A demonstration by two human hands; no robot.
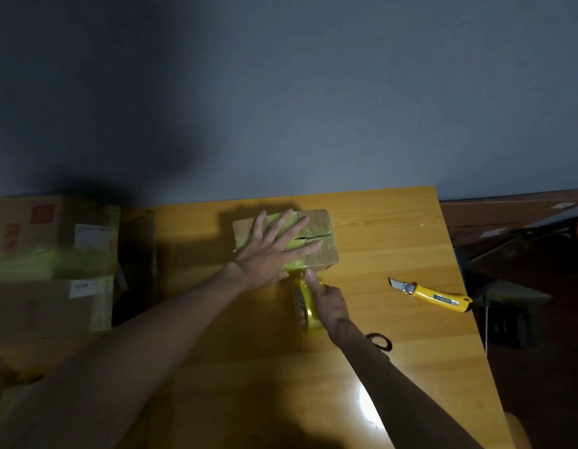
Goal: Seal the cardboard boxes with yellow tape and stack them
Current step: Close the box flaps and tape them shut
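Note:
A small cardboard box lies on the wooden table, its top flaps crossed by yellow tape with a dark slit along the seam. My left hand presses flat on the box top, fingers spread. My right hand grips a roll of yellow tape just in front of the box, index finger stretched toward the box's near edge. A strip of tape runs from the roll up onto the box.
A yellow utility knife with its blade out lies right of the box. Black scissors peek out beside my right forearm. Larger cardboard boxes are stacked at the left. The table's right edge drops to a dark floor.

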